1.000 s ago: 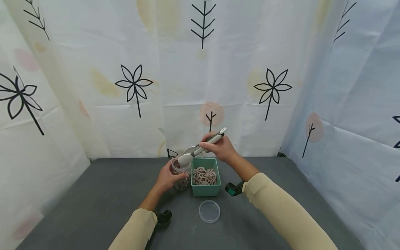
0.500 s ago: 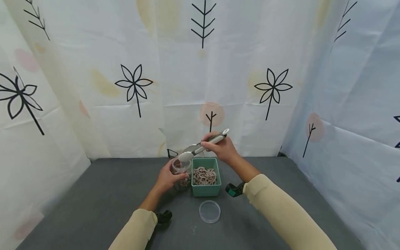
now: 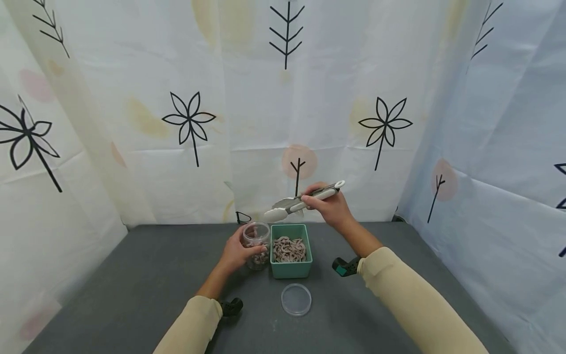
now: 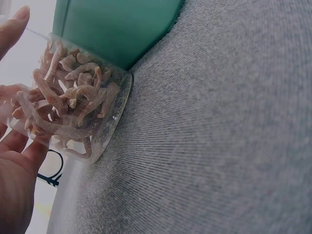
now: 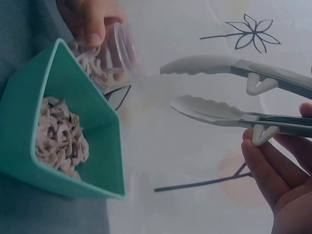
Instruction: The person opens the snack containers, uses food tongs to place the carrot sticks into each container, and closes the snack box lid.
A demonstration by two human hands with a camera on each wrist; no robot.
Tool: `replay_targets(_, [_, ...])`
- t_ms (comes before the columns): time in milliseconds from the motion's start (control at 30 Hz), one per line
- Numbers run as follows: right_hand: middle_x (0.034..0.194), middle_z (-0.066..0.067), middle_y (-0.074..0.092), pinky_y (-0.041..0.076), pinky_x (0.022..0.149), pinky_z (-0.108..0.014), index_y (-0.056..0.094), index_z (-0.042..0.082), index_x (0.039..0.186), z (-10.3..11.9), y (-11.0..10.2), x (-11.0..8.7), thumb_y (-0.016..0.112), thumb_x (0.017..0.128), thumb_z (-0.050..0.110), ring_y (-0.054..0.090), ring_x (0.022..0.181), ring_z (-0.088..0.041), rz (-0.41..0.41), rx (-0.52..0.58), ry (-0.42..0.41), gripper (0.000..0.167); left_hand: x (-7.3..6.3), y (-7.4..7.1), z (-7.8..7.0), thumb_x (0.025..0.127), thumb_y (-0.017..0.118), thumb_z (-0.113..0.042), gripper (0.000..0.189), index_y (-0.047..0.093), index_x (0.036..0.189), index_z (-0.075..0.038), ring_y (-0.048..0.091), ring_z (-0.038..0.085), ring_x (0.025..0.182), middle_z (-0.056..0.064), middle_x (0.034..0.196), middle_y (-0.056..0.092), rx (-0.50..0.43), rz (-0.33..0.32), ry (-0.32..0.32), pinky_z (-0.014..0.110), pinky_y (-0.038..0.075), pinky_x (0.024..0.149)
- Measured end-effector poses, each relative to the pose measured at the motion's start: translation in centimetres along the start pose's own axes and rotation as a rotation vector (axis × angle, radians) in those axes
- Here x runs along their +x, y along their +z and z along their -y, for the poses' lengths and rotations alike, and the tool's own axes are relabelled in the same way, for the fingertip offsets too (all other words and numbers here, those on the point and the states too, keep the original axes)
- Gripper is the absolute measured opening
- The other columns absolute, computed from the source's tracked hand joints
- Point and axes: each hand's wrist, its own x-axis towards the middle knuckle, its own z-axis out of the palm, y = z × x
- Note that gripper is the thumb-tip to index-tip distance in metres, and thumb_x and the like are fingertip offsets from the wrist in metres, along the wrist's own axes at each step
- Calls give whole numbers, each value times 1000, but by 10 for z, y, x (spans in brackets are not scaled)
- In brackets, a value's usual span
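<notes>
My left hand (image 3: 236, 251) grips a clear jar (image 3: 256, 236) around its side; the jar stands upright and uncapped. Pale brownish, twisted dried strips (image 4: 73, 92) fill its lower part. Up above the green bin, my right hand (image 3: 327, 204) holds white-and-grey tongs (image 3: 305, 200) by their handles. Nothing sits between the tong heads (image 5: 202, 106), which are spread apart in the right wrist view. The green bin (image 3: 292, 269) stands just right of the jar and contains a heap of similar strips (image 3: 289, 250).
A round clear lid (image 3: 296, 300) lies on the dark grey table (image 3: 177, 280) in front of the bin. Behind the table hangs a white cloth (image 3: 256, 172) with black plant drawings, and more cloth closes off both sides.
The tongs have risen out of the jar mouth and moved right, over the bin's far side, with my right hand. My left hand and the jar stay in place.
</notes>
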Motion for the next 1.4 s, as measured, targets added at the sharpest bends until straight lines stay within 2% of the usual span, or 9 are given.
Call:
replay_targets(133, [100,-30,64,54,68,-31,64,-13,102,-19,-10,-1,66,90,-3,66,75,-22,-28,-26,10,16,0,0,1,74,87,-26,84,44,144,-10,59,29,110,14,126,59,0,2,10,45,48,87])
replay_targets(333, [94,-21,66,54,68,-29,65,-9,101,-32,-19,-11,69,89,1,65,74,-16,-45,-62,34,16,0,0,1,74,87,-27,84,44,145,-11,59,29,111,13,127,59,1,10,12,44,48,86])
replay_targets(467, [101,-23,65,53,72,-28,63,-10,104,-38,-23,-20,69,89,2,65,82,-14,-29,-72,66,20,0,0,2,74,87,-28,85,44,145,-10,58,29,111,13,128,59,7,12,11,44,48,86])
replay_targets(600, [109,-25,63,51,76,-27,62,-10,108,-40,-25,-29,70,89,4,64,93,-21,-10,-101,123,24,0,0,2,74,87,-29,85,44,145,-11,59,29,110,13,127,58,16,10,7,45,49,86])
replay_targets(767, [115,-27,59,49,77,-28,61,-10,111,-50,-26,-38,71,88,3,61,97,-25,25,-105,165,28,0,0,1,75,87,-28,85,43,145,-8,59,30,110,14,127,59,13,12,18,45,49,85])
replay_targets(933, [118,-28,55,50,77,-30,58,-11,113,-64,-24,-45,71,88,3,61,93,-19,92,-58,189,32,1,0,0,75,87,-27,87,42,146,-7,59,30,111,14,128,58,-2,16,9,46,49,86])
replay_targets(1133, [113,-29,55,49,73,-32,57,-9,116,-73,-18,-52,72,88,6,59,80,-18,174,-87,224,35,1,1,1,73,87,-28,86,44,145,-8,58,30,110,15,126,59,11,7,9,46,48,86])
replay_targets(1400, [114,-32,55,49,70,-36,57,-11,115,-76,-12,-52,71,87,1,57,75,-16,161,-92,244,33,1,2,3,74,87,-23,84,44,145,-9,58,30,114,14,130,58,-41,12,17,46,48,88])
